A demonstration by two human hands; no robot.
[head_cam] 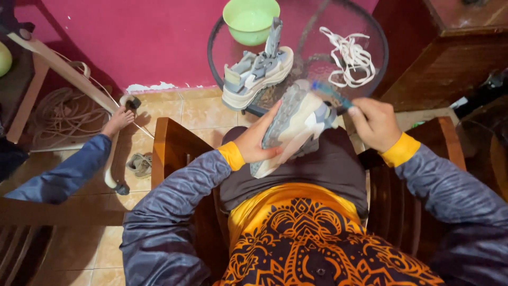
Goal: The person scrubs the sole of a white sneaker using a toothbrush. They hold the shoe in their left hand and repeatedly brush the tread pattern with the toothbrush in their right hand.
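Observation:
My left hand (pixel 257 139) grips a grey and white sneaker (pixel 292 125) over my lap, sole turned up. My right hand (pixel 374 123) holds a blue-handled brush (pixel 329 94) against the shoe's toe end; the brush is blurred. The second grey sneaker (pixel 257 72) stands on a round glass table (pixel 379 55) in front of me, its tongue pulled up. White laces (pixel 349 57) lie in a loose heap on the same table, to the right.
A green plastic bowl (pixel 251 20) sits at the table's far edge. I sit in a wooden armchair (pixel 168 148). Another person's hand (pixel 118 119) at left holds a pale strap. A small sandal (pixel 139 164) and coiled rope (pixel 63 117) lie on the tiled floor.

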